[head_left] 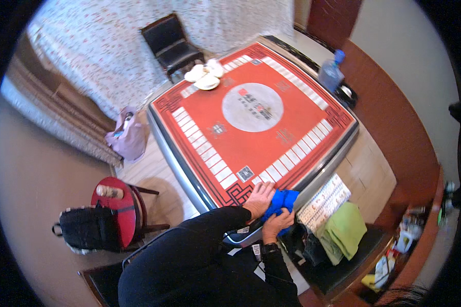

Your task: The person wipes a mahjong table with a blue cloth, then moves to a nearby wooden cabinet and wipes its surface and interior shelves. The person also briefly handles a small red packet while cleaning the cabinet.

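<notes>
down low, left hand (259, 198) lies spread flat on blue cloth (283, 200); right hand (277, 223) clutches it.

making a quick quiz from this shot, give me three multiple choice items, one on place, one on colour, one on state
1. Where is the blue folded cloth?
A. near edge of the square red game table
B. on the black chair
C. on the floor

2. What colour is the round stool seat?
A. green
B. red
C. white

3. What are both hands doing?
A. hanging free
B. lifting a bottle
C. resting on the cloth

Answers: 1 A, it lies at the table's near rim. 2 B, the seat is red. 3 C, left hand and right hand touch it.
</notes>
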`<state>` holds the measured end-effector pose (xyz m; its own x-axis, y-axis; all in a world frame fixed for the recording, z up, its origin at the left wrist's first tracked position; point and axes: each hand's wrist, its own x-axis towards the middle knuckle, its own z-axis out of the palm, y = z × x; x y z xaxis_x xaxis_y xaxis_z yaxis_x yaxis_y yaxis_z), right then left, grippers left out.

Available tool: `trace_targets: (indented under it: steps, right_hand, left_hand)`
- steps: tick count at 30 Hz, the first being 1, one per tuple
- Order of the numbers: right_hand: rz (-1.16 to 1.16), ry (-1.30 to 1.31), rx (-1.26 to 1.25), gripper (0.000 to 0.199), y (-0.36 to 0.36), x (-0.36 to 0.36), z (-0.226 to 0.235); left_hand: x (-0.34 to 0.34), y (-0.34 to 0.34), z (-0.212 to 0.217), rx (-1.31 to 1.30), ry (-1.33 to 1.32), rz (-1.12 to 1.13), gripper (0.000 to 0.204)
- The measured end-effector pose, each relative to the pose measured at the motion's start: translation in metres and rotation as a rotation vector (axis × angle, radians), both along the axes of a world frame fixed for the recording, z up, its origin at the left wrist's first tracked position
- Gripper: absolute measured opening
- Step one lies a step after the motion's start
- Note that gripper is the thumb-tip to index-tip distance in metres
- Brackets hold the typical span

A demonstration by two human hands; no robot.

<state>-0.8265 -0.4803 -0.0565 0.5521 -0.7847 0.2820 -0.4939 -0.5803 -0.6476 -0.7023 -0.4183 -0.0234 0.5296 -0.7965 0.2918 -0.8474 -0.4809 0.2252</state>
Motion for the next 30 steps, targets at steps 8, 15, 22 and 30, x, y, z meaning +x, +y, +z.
trace_targets:
  steps: [8,15,22,30]
  right_hand:
    - [-0.102,-0.099,0.127,0.048,0.051,-0.025,-0.011]
    - [-0.320,-0.040,0.236,0.042,-0.030,0.029,0.005]
    - [-0.256,-0.140,0.264,0.046,0.016,-0.011,-0.002]
    - [-0.393,-0.198,0.327,0.047,0.041,-0.016,-0.021]
  left_hand:
    - [0.006,-0.003,-0.008,0.149,0.060,-0.021,0.045]
    - [0.001,-0.010,0.002,0.026,0.061,-0.038,0.046]
    - [0.001,-0.013,0.008,0.038,0.063,-0.049,0.043]
    - [0.000,-0.014,0.013,0.042,0.065,-0.035,0.041]
